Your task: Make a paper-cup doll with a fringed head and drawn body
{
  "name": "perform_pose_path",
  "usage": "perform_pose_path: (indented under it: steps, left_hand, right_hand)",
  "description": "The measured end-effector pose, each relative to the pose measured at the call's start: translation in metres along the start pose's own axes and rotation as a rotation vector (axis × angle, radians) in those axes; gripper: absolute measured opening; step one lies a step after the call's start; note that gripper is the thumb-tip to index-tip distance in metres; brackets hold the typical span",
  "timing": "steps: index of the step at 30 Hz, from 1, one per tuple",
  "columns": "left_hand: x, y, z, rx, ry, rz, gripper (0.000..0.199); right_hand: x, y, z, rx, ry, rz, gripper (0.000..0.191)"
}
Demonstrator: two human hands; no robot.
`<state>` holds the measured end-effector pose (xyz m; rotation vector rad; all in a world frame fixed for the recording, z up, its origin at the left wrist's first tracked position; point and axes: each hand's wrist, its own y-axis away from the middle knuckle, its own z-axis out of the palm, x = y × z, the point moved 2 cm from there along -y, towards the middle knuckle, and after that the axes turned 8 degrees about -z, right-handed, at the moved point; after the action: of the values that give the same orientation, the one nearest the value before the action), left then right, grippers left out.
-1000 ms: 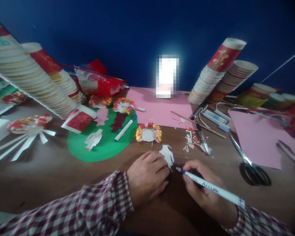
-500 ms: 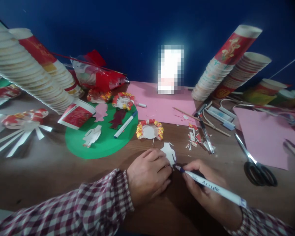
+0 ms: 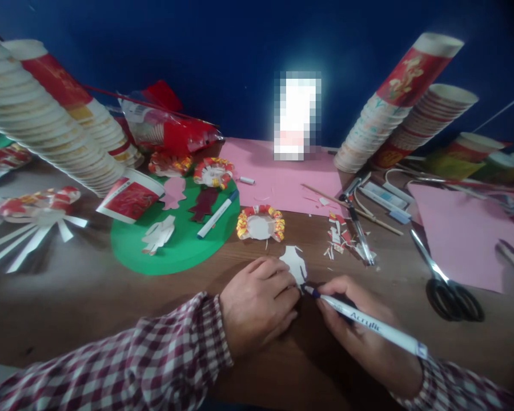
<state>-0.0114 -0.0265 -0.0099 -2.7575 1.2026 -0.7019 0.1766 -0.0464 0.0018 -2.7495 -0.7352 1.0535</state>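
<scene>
A small white paper figure cutout [image 3: 293, 264] lies on the brown table in front of me. My left hand [image 3: 259, 308] rests over its lower left part, fingers together and pressing it against the tabletop, so part of the cutout is hidden. In my right hand [image 3: 366, 357] is a white acrylic marker [image 3: 372, 325], gripped like a pen. Its dark purple tip end meets the cutout's lower right edge. Just beyond the cutout sits a ring of red and yellow folded paper [image 3: 261, 224] with a pale centre.
A green paper disc [image 3: 171, 264] at left carries small paper figures and a blue-capped marker [image 3: 217, 214]. Paper cup stacks [image 3: 368, 134] lean on both sides. Scissors [image 3: 441, 279], a pink sheet [image 3: 458, 240] and paper scraps [image 3: 337, 237] lie to the right.
The marker tip has shifted very slightly up and left along the cutout's lower edge. The view has tilted a little; my left hand stays on the cutout.
</scene>
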Motion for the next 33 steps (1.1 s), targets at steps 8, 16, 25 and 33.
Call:
perform_pose_path:
  steps: [8,16,25,33]
  left_hand:
    - [0.0001,-0.0012,-0.0012,0.002,-0.012,0.012,0.018]
    - [-0.0001,-0.0011,-0.0015,0.004,-0.015,0.021,0.019]
    - [0.0008,-0.001,-0.0015,0.025,-0.006,0.006,0.019]
    - [0.0009,-0.0009,-0.001,0.02,0.011,0.002,0.018]
  right_hand:
    - [-0.0003,0.0032,-0.0002,-0.007,0.0,0.018,0.01]
    - [0.0006,-0.0002,0.0008,-0.025,-0.002,0.011,0.01]
    - [0.0024,0.0026,0.0021,-0.034,-0.001,0.037,0.009]
    - [-0.0005,-0.0001,0.0005,-0.004,0.031,0.035,0.01]
